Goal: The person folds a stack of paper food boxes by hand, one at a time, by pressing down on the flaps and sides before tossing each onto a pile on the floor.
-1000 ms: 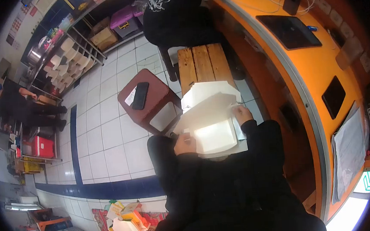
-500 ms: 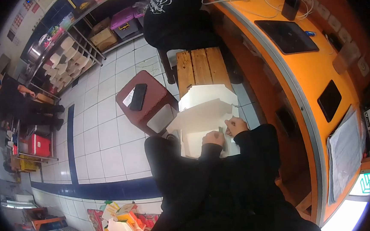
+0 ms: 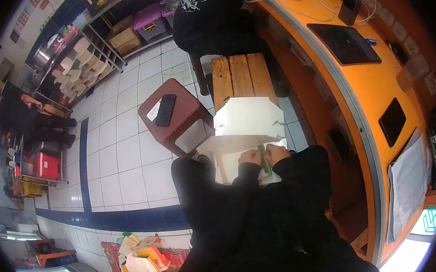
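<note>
A white cardboard food box [image 3: 248,114], partly folded, stands on the wooden bench between my knees. Its large lid panel is tilted up at the far side, with slots near the corners. My left hand [image 3: 250,157] is closed at the inner side of the right wall, knuckles up. From the outer side my right hand [image 3: 276,154] grips the same wall, fingers curled. A green printed strip of the card shows between the two hands. The fingertips are mostly hidden.
A maroon stool [image 3: 176,113] with a phone [image 3: 165,110] stands left of the wooden bench [image 3: 241,76]. Along the right runs an orange counter [image 3: 336,90] with tablets. Someone in black sits ahead. Flattened yellow cartons [image 3: 143,262] lie behind on the left.
My right hand has moved in closer to my left hand and slightly lower. The box's lid panel stands more open, and more of the green strip shows between the hands.
</note>
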Tool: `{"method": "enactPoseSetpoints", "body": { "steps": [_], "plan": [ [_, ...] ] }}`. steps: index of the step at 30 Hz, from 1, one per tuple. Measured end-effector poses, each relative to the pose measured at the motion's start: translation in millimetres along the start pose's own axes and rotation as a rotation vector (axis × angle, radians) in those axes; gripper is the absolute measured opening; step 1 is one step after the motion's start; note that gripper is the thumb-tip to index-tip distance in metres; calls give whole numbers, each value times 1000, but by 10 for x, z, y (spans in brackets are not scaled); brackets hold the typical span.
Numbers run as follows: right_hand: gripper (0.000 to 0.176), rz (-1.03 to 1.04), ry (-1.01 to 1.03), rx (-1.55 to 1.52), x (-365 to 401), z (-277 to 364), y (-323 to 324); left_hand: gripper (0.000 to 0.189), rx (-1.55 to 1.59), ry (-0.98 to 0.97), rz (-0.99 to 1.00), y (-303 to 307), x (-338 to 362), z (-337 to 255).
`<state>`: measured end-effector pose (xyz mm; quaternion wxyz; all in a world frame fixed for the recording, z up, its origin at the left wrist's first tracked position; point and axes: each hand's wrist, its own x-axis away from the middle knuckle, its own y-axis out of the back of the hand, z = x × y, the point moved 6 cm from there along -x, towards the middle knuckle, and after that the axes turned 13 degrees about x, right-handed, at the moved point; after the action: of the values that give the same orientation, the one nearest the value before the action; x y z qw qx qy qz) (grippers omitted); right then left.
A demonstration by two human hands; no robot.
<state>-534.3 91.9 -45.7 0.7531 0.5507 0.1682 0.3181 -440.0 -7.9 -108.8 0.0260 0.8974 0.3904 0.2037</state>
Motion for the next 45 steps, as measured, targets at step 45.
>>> {"method": "enactPoseSetpoints", "body": {
  "steps": [45],
  "plan": [
    [19,-284,-349,-144,387,-751,-189,36,-667,-295,-225,1460,414,-400]
  ]
}}
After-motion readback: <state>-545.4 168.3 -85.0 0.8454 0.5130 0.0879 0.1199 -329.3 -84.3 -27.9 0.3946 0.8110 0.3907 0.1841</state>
